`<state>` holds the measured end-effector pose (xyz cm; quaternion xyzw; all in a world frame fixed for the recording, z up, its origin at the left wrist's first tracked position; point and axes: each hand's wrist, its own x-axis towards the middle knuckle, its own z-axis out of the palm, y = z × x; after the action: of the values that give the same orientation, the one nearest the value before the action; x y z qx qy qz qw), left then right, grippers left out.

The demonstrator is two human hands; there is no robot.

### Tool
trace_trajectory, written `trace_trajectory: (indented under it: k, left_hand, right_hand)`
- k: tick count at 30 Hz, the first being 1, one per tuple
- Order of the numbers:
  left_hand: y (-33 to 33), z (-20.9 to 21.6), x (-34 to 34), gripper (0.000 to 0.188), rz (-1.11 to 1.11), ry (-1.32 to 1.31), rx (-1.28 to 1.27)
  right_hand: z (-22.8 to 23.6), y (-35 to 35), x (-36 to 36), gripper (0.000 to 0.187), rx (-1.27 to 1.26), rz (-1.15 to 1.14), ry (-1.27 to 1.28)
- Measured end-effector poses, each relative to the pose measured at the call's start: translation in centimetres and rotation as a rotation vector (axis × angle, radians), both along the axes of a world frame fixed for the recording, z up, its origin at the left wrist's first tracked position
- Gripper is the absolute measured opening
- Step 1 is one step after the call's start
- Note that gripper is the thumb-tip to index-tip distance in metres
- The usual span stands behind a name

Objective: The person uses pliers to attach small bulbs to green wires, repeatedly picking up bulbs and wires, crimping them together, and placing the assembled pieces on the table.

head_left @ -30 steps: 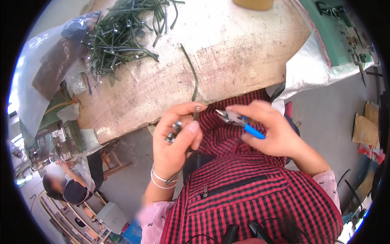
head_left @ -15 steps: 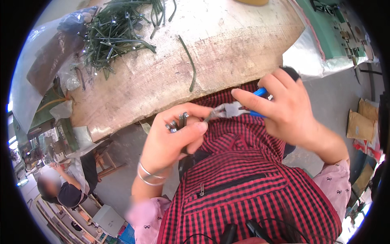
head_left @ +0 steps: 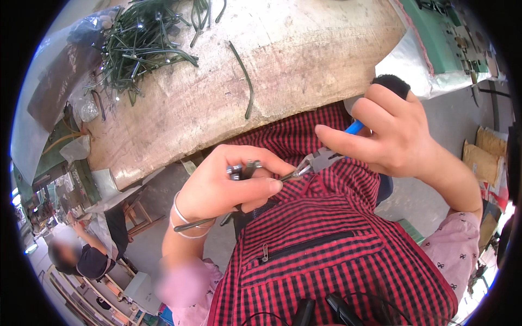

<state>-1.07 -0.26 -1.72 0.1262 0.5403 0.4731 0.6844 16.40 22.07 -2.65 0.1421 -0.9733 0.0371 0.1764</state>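
Observation:
My left hand (head_left: 215, 182) is closed round several short dark green cords with shiny metal ends (head_left: 249, 168). One cord's tip (head_left: 287, 176) sticks out between its thumb and forefinger. My right hand (head_left: 394, 133) is wrapped round a pair of pliers with blue handles (head_left: 322, 161). The plier jaws are at that cord's tip; whether they grip it is hard to see. Both hands are above my lap, in front of the table edge. A single green cord (head_left: 244, 81) lies on the table beyond them.
A heap of green cords (head_left: 138, 57) covers the far left of the worn table (head_left: 304, 60), beside a clear plastic bag (head_left: 57, 98). A green machine (head_left: 443, 41) stands at the far right. Another person (head_left: 89, 247) is at the lower left. Brown sacks (head_left: 481, 163) are at the right.
Both hands have come slightly nearer to me, with the pliers now angled down toward the left. My left hand has turned, and a cord's long end now shows below its wrist.

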Motion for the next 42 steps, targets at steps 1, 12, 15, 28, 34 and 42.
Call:
trace_trajectory:
  k: [1,12,15,28,34,42]
  left_hand:
    - [-0.3,-0.5,-0.1,0.025,0.032,-0.069,0.050]
    - [0.6,0.1,0.6,0.027,0.064,0.162,-0.072]
    - [0.7,0.1,0.7,0.026,0.043,0.146,-0.043]
    - [6.9,-5.9,-6.7,0.038,0.091,1.721,-0.020]
    - [6.8,-4.6,-8.2,0.022,0.055,1.966,0.146]
    - [1.8,-1.4,0.6,0.023,0.733,0.473,0.371]
  right_hand:
    - [-0.5,-0.1,0.2,0.046,-0.071,-0.020,-0.018]
    - [-0.4,-1.0,-0.6,0.053,0.068,-0.092,0.107]
    - [-0.2,-0.4,-0.3,0.046,0.026,-0.051,0.012]
    - [-6.3,-3.7,2.4,0.056,-1.217,-0.384,-0.388]
    - [-6.0,-5.7,3.4,0.053,-1.809,-0.380,-0.550]
    - [-5.0,-5.4,1.4,0.058,-1.484,-0.338,-0.502]
